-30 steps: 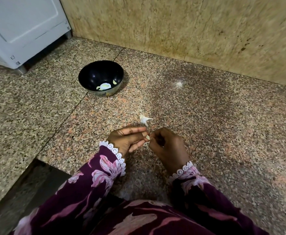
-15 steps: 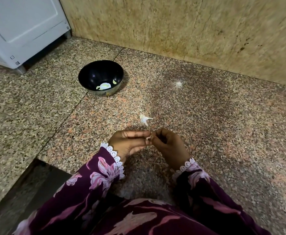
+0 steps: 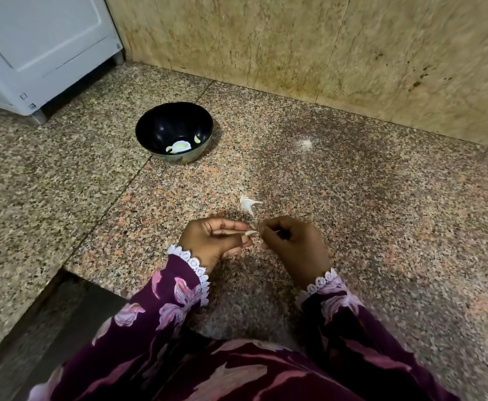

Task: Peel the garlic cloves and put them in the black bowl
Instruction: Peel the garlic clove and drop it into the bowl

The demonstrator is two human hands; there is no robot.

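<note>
Speckled granite floor (image 3: 352,212) carries the black bowl (image 3: 174,131) at the 11 o'clock position from the hands, well apart from them, with pale peeled cloves (image 3: 180,146) lying in its bottom. The left hand (image 3: 214,241) pinches a small white garlic clove (image 3: 251,233) between thumb and fingertips, and the right hand (image 3: 295,241), fingers curled, grips the same clove from the 3 o'clock side, both hands meeting just above the floor. A loose white skin scrap (image 3: 250,202) lies on the floor at 12 o'clock, just beyond the hands, and a white appliance (image 3: 40,47) stands at 10 o'clock against the stone wall (image 3: 323,47).
</note>
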